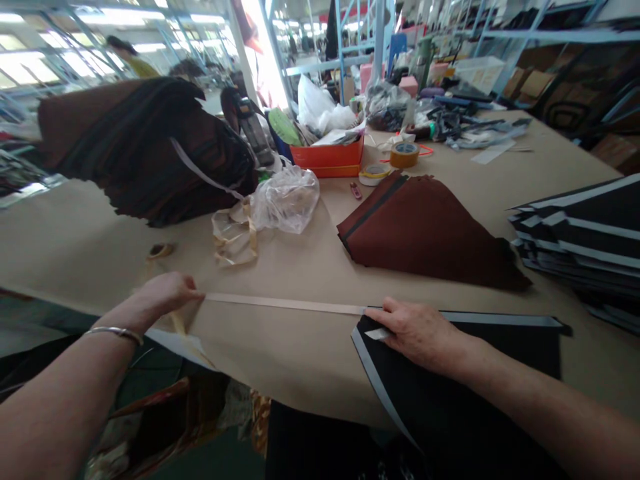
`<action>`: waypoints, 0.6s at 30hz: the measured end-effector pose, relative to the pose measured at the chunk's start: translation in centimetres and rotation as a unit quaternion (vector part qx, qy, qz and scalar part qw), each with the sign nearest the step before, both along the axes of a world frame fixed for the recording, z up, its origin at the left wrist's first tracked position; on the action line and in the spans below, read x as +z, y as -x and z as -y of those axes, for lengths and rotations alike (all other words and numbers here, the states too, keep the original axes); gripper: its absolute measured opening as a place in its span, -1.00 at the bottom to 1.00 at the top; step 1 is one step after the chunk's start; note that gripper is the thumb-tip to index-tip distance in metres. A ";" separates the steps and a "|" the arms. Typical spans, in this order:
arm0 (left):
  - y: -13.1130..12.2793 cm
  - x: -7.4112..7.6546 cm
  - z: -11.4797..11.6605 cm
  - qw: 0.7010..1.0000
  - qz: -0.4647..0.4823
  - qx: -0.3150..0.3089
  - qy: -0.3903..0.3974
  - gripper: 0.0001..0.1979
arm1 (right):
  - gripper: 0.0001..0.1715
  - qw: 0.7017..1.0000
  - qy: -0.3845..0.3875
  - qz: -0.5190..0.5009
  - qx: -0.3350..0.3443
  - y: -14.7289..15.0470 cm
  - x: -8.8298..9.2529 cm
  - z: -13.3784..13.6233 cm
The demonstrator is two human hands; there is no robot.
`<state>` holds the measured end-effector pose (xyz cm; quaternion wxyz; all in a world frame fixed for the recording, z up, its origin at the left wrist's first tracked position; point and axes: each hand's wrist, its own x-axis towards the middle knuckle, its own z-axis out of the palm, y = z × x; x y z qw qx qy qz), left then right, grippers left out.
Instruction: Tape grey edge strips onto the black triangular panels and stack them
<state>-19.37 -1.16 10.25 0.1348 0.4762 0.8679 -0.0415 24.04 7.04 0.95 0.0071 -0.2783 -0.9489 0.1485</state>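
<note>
head view: the left hand (167, 293), a metal bracelet (115, 331) on its wrist, is at the near edge of the paper-covered table (310, 267). its fingers are closed together, pinching one end of a pale strip (285, 304). the strip runs taut and nearly level across the paper to the right hand (420, 330). the right hand lies knuckles up on the upper left corner of a black fabric piece (475, 380) with a grey border, just where the strip meets that border. its fingers are bent down onto the cloth and the strip's end; whether they grip the strip or only press it, i cannot tell. the black fabric piece lies at the near right of the table and hangs over the near edge. beyond the hands lies a maroon fabric stack (425, 233), and a stack of black pieces (590, 233) with grey edges is at the far right. a dark brown bundle (145, 147) is heaped at the left, a clear plastic bag (285, 200) just beside it. farther back stand an orange box (327, 160) and a tape roll (404, 155).
</note>
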 end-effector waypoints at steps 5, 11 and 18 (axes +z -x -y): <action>-6.2 -0.8 -1.2 0.990 -0.028 -0.124 -0.053 -0.61 | -0.60 0.987 0.140 -0.052 -0.050 0.5 2.1 -1.2; -18.2 -4.7 -2.5 0.946 0.058 -0.309 -0.082 -0.76 | -0.73 0.960 0.181 -0.149 -0.152 0.5 3.2 -0.9; -23.1 -6.1 -4.3 0.940 0.030 -0.336 -0.049 -0.80 | -0.63 0.928 0.247 -0.230 -0.160 0.7 2.1 0.4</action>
